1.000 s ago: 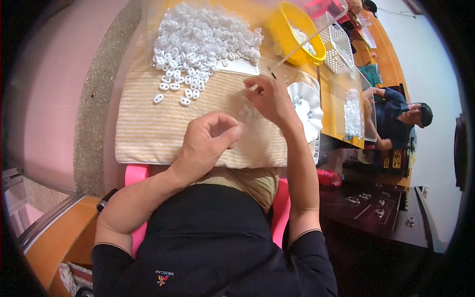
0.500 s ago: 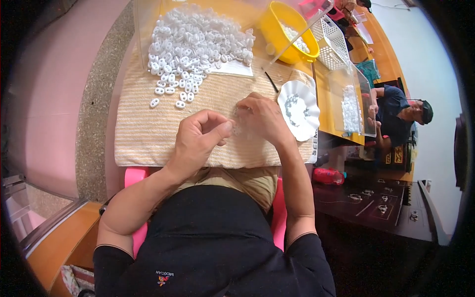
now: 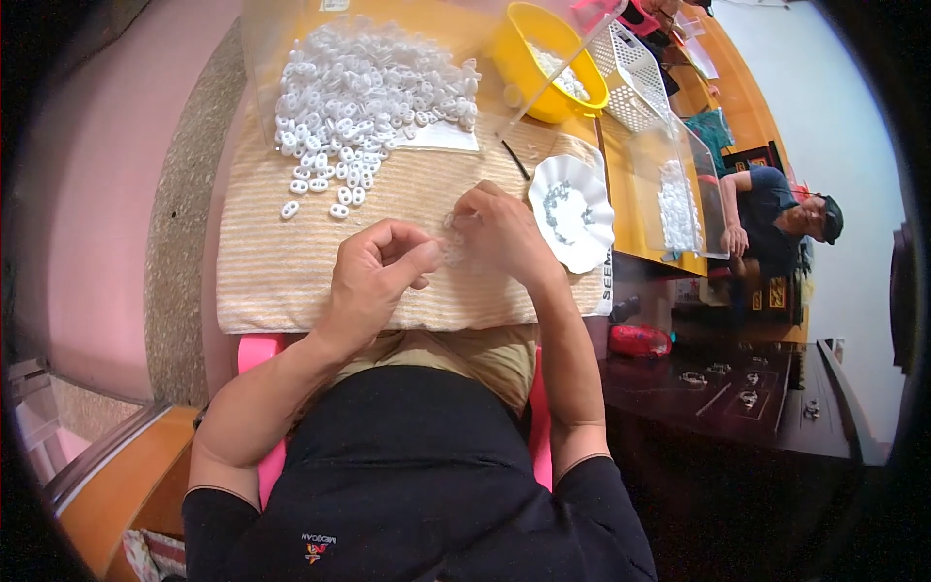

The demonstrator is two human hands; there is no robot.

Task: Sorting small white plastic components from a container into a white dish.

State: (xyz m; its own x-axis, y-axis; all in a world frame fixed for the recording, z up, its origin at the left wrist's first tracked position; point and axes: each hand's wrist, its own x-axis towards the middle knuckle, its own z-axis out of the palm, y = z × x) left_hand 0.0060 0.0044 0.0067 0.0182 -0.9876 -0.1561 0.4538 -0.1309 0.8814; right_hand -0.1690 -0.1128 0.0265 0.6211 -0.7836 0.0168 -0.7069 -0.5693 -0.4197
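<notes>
Small clear plastic piece (image 3: 451,244), hard to make out, sits pinched between the fingertips of both hands above a striped beige cloth (image 3: 291,272) on the table, just in front of the person's body. Left hand (image 3: 373,276) curls its thumb and fingers onto the piece from the left, while the right hand (image 3: 504,238) grips it from the right. Beyond the hands lies a heap of white plastic rings (image 3: 364,92); a white scalloped dish (image 3: 572,209) sits just right of the right hand, a yellow bowl (image 3: 524,63) farther back.
</notes>
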